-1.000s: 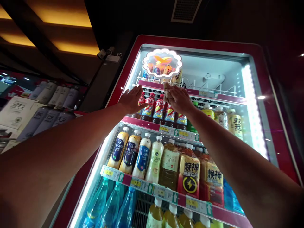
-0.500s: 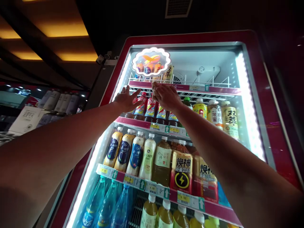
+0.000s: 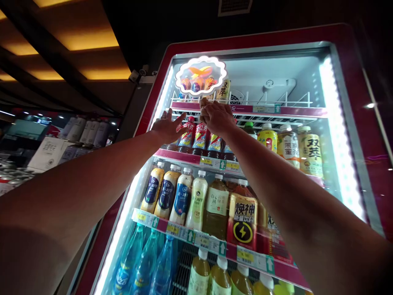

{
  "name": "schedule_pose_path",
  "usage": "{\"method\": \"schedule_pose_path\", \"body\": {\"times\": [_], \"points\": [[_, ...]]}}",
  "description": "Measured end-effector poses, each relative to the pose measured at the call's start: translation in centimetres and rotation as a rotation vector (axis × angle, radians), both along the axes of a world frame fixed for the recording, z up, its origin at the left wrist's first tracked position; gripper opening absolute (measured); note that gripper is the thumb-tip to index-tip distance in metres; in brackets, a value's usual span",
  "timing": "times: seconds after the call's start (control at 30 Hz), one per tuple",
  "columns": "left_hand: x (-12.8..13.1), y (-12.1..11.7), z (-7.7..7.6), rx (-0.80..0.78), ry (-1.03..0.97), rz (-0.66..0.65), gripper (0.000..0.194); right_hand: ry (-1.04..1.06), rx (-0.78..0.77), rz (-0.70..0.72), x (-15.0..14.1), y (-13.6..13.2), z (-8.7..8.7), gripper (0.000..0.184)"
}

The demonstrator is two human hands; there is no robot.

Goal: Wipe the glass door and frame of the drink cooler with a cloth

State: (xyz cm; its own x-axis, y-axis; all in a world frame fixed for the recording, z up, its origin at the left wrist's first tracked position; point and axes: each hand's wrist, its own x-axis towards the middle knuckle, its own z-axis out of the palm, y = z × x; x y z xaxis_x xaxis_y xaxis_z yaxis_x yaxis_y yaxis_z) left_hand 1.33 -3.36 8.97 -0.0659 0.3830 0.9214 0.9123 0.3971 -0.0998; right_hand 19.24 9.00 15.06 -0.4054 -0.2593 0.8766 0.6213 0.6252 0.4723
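My left hand (image 3: 168,128) is raised to the front of a lit drinks fridge, at its left side. The fingers are spread, holding nothing, and the palm faces the glass door (image 3: 260,69). To its right, my right hand (image 3: 217,116) is closed with the fingers bent round a small tan crumpled cloth (image 3: 203,102), mostly hidden under them. That hand is at the glass, just under a glowing scalloped sign (image 3: 201,76). Behind both hands, beyond the glass, stand red-labelled bottles (image 3: 201,137) on the second shelf.
The fridge has a red frame (image 3: 307,35). Lower shelves hold pale bottles (image 3: 181,196), a red and gold energy drink (image 3: 242,221) and blue bottles (image 3: 144,262). At far left are stacked goods with a white carton (image 3: 49,153). A vent (image 3: 235,7) is in the dark ceiling.
The view has shifted slightly, so the fridge sits a little further right and larger. My right hand with the cloth has moved slightly up the glass; the left stays spread.
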Motion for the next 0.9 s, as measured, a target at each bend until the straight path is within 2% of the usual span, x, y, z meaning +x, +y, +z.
{"method": "schedule_pose_path", "body": {"times": [0.17, 0.3, 0.43, 0.63, 0.8, 0.9], "points": [[-1.6, 0.2, 0.0, 0.054, 0.130, 0.014, 0.079, 0.122, -0.016, -0.011, -1.6, 0.1, 0.4, 0.061], [-3.4, 0.3, 0.6, 0.109, 0.234, -0.010, 0.079, 0.048, -0.019, -0.045, -2.1, -0.8, -0.4, 0.057], [-5.4, 0.1, 1.5, 0.148, 0.312, -0.077, 0.070, -0.036, 0.002, -0.021, -1.7, -1.1, -0.4, 0.052], [-8.1, 0.5, 1.9, 0.179, 0.342, -0.167, 0.066, 0.164, -0.009, 0.027, -4.1, -0.5, 0.3, 0.057], [-10.4, 1.0, 2.2, 0.170, 0.361, -0.244, 0.064, -0.002, 0.048, -0.032, -4.8, -1.4, -1.0, 0.056], [-11.1, 0.8, 2.5, 0.141, 0.382, -0.255, 0.064, 0.004, 0.033, -0.073, -4.9, -2.1, -1.0, 0.055]]}}
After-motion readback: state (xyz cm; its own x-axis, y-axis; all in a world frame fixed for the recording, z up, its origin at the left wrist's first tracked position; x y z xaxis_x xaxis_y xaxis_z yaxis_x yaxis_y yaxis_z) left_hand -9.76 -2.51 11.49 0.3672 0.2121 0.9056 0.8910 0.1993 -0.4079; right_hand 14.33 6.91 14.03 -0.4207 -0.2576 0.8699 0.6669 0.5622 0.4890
